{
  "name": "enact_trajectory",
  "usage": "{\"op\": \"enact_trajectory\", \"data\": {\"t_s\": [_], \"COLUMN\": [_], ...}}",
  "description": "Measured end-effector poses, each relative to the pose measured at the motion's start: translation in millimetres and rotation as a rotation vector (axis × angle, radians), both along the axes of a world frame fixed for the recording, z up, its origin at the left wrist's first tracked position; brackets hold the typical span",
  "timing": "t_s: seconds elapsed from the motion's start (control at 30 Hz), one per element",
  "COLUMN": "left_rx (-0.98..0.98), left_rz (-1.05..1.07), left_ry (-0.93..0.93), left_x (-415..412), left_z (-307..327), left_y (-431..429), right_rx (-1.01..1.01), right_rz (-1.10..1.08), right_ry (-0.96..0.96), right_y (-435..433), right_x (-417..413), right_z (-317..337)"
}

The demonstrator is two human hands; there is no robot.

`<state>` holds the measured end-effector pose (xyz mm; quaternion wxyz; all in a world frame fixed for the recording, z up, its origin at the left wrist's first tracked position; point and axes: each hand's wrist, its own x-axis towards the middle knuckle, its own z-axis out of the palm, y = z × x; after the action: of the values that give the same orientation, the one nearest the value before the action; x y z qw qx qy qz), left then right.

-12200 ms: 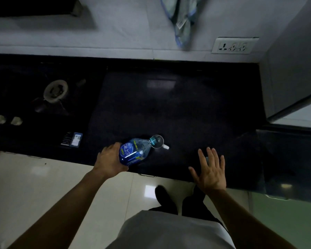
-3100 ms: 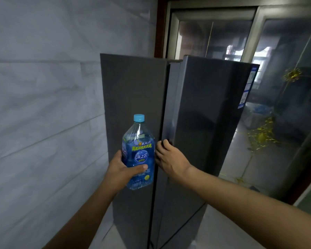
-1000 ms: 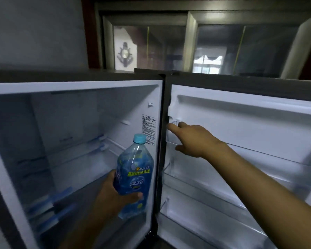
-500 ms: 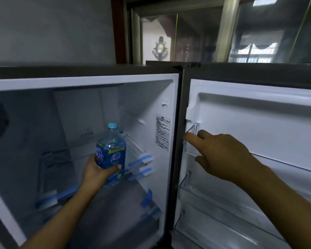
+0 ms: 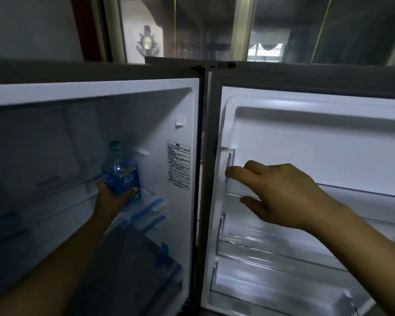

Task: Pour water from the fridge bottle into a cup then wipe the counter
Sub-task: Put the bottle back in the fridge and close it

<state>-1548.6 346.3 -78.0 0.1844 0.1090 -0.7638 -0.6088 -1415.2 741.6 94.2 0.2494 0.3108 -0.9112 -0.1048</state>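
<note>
The fridge [image 5: 146, 92] stands wide open in front of me. A clear water bottle [image 5: 121, 172] with a blue label and a teal cap stands upright deep inside, at the level of the upper glass shelf [image 5: 62, 201]. My left hand [image 5: 113, 199] reaches into the compartment and is wrapped around the bottle's lower half. My right hand [image 5: 281, 195] is at the inner side of the open door [image 5: 317, 137], fingers spread, fingertips at the left end of a clear door rack. No cup, cloth or counter is in view.
The open door carries several clear racks [image 5: 271, 249], which look empty. Shelf edges inside the fridge bear blue tape strips [image 5: 151, 208]. A white sticker [image 5: 178, 165] is on the right inner wall. Behind the fridge are glass-panelled doors [image 5: 214, 28].
My left hand has carried the bottle further back into the fridge, towards the upper shelf. My right hand stays on the door's inner side. The camera has moved closer.
</note>
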Motion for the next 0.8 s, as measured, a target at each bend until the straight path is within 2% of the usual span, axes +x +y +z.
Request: {"op": "enact_trajectory", "data": {"t_s": [0.1,0.2,0.27,0.33,0.4,0.53,0.67,0.8], "left_rx": [-0.084,0.064,0.121,0.077,0.032,0.055,-0.186,-0.48], "left_rz": [0.035,-0.053,0.049,0.184,0.214,-0.218,-0.489,-0.626], "left_ry": [-0.107,-0.087,0.034,0.275,0.437,0.56,0.687,0.663], "left_x": [-20.8,-30.2,-18.5,2.6,30.2,91.7,146.1,187.5], "left_z": [6.0,14.0,19.4,25.4,41.2,98.1,145.0,158.6], "left_y": [-0.2,3.2,11.6,29.5,58.5,130.1,184.7,233.1], "right_rx": [0.021,0.046,0.062,0.072,0.071,0.065,0.059,-0.064], "right_rz": [-0.038,-0.072,-0.104,-0.126,-0.14,-0.17,-0.296,-0.43], "right_ry": [-0.029,-0.049,-0.064,-0.073,-0.074,-0.064,-0.002,0.025], "right_y": [-3.6,-7.1,-10.6,-14.6,-18.7,-30.1,-20.5,42.3], "right_x": [2.4,6.3,10.1,14.4,18.9,32.5,77.3,148.1], "right_z": [1.6,3.2,3.9,4.0,4.9,4.4,-1.3,-3.4]}}
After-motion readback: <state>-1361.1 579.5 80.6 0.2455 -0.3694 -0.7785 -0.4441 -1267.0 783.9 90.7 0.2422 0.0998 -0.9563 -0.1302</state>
